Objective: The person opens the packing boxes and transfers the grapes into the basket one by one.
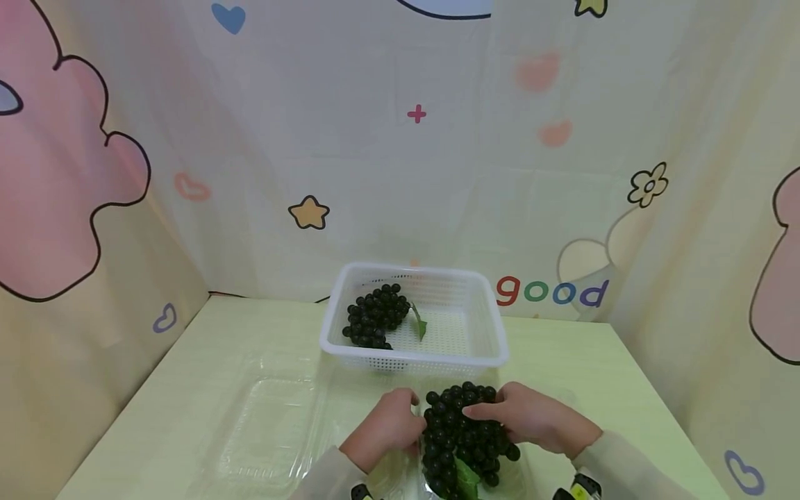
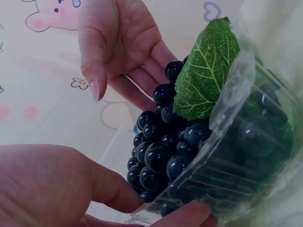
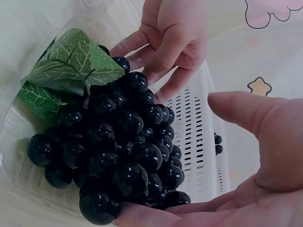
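Note:
A bunch of dark grapes (image 1: 459,427) with green leaves (image 2: 208,71) lies in a clear plastic box (image 2: 233,92) near the front of the table. From the left, my left hand (image 1: 394,420) pinches the box's rim, thumb on the inner side and a finger outside the wall, as the left wrist view shows. On the other side, my right hand (image 1: 531,419) touches the grapes. Its fingers (image 3: 151,215) reach along the bunch's lower edge, while the thumb stands straight and apart from them. The box's far wall is partly hidden by grapes.
Behind the hands stands a white perforated basket (image 1: 412,357) holding another dark grape bunch (image 1: 378,312) with a leaf. A clear plastic tray or lid (image 1: 269,427) lies on the table at left. A printed curtain (image 1: 375,153) hangs along the table's back and sides.

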Demonstrator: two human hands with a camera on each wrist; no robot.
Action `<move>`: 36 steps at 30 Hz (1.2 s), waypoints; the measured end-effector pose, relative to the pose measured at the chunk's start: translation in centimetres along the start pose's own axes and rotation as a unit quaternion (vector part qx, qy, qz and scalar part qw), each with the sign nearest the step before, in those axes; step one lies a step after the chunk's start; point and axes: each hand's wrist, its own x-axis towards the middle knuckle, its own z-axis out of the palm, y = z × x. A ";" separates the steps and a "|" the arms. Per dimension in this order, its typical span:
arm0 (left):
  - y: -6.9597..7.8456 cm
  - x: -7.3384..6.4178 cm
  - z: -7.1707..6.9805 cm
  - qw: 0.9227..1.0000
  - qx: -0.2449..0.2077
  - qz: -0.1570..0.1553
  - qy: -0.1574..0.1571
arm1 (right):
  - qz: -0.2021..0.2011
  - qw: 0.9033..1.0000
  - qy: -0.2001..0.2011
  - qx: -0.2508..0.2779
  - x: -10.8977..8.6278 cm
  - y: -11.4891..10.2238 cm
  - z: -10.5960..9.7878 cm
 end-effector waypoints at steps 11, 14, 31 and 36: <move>-0.2 0.2 -0.1 1.000 0.001 -0.010 -0.012 | 0.010 0.999 0.008 0.043 1.1 0.5 0.9; -0.2 0.1 -0.3 1.000 0.002 -0.004 -0.006 | 0.023 0.998 0.005 0.054 1.8 1.2 1.4; -0.7 0.4 0.0 0.999 -0.038 0.002 -0.024 | -0.021 0.982 -0.002 0.189 4.1 4.2 4.6; -0.7 0.4 -0.1 0.999 -0.037 0.003 -0.026 | -0.027 0.978 0.028 0.204 4.7 4.3 5.4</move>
